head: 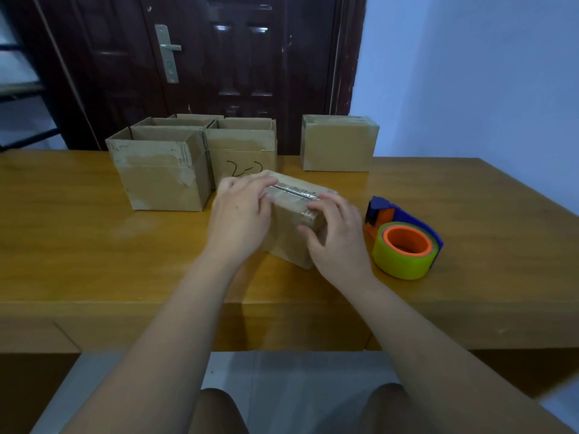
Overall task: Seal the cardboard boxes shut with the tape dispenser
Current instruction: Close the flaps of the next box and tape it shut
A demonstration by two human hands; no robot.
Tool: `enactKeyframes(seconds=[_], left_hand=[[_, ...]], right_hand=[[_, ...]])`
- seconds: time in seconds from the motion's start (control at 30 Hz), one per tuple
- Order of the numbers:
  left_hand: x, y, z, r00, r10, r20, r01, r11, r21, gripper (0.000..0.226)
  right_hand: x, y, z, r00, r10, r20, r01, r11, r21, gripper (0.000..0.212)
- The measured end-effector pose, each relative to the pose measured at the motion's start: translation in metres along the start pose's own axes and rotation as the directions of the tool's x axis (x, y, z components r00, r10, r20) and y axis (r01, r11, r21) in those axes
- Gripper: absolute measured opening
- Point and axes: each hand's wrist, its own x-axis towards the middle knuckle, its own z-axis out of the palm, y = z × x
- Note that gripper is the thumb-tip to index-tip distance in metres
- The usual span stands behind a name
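I read this as the pressing-down step on the small box at frame centre. A shiny strip of tape runs along its top seam, and both hands are clasped on it. My left hand wraps the left end with fingers curled over the top. My right hand grips the near right corner, thumb on the front face.

The tape dispenser lies on its side on the surface, just right of my right hand, held by neither hand.

Next I would set this box aside, pull in an open one, fold its flaps flat and take up the dispenser.

Upper left of centre, a cluster of open boxes stands flaps up: the front box and the pen-marked box, with others behind. The angle hides their insides, so I cannot tell whether they hold anything. A closed box stands apart, upper right of centre.
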Motion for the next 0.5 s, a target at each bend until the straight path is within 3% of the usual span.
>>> enactKeyframes(seconds=[0.13, 0.27, 0.37, 0.43, 0.5], left_hand=[[0.002, -0.008, -0.007, 0.994, -0.081, 0.066, 0.082, 0.997, -0.007, 0.035], [-0.007, -0.009, -0.005, 0.993, -0.018, 0.115, 0.008, 0.996, 0.090, 0.041], [-0.009, -0.006, -0.003, 0.988, 0.020, 0.156, -0.043, 0.988, 0.150, 0.049], [-0.007, -0.004, -0.004, 0.984, 0.052, 0.173, -0.070, 0.993, 0.099, 0.046], [-0.006, -0.005, -0.008, 0.983, 0.085, 0.162, -0.075, 0.995, -0.064, 0.037]], right_hand=[[0.007, 0.001, -0.010, 0.986, 0.100, 0.130, -0.113, 0.989, 0.094, 0.033], [0.008, 0.001, -0.008, 0.983, 0.162, -0.091, -0.161, 0.987, 0.020, 0.040], [0.005, -0.005, -0.003, 0.990, 0.088, -0.114, -0.090, 0.996, -0.009, 0.036], [0.005, -0.009, -0.001, 0.998, 0.044, -0.043, -0.044, 0.999, -0.014, 0.035], [0.010, -0.009, -0.003, 0.997, 0.068, 0.043, -0.068, 0.998, -0.006, 0.040]])
